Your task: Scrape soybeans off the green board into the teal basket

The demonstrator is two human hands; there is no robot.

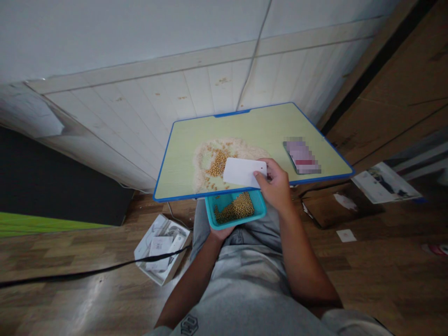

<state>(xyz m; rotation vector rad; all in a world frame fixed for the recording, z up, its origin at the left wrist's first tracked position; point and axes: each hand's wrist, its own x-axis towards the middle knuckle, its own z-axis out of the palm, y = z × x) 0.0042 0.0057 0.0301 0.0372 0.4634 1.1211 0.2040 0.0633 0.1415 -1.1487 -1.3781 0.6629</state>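
Note:
My right hand [276, 183] pinches a white card [241, 172] with a small hole near one corner, held over the table's front part. Just left of the card lies a heap of round tan beans [218, 161], several of them scattered. Around the heap spreads a ring of pale grains [200, 168], perhaps rice. Below the table's front edge, my left hand [221, 232] supports a turquoise plastic tub [261, 211] from underneath, its fingers mostly hidden. More beans [241, 206] and some darker greenish ones lie in the tub.
The small yellow-green table [189, 133] has a blue rim and stands against the wall. A phone [301, 156], blurred out, lies on its right side. On the floor are an open white box [163, 249] at left and a cardboard box [327, 205] at right. A black strap [105, 269] crosses at left.

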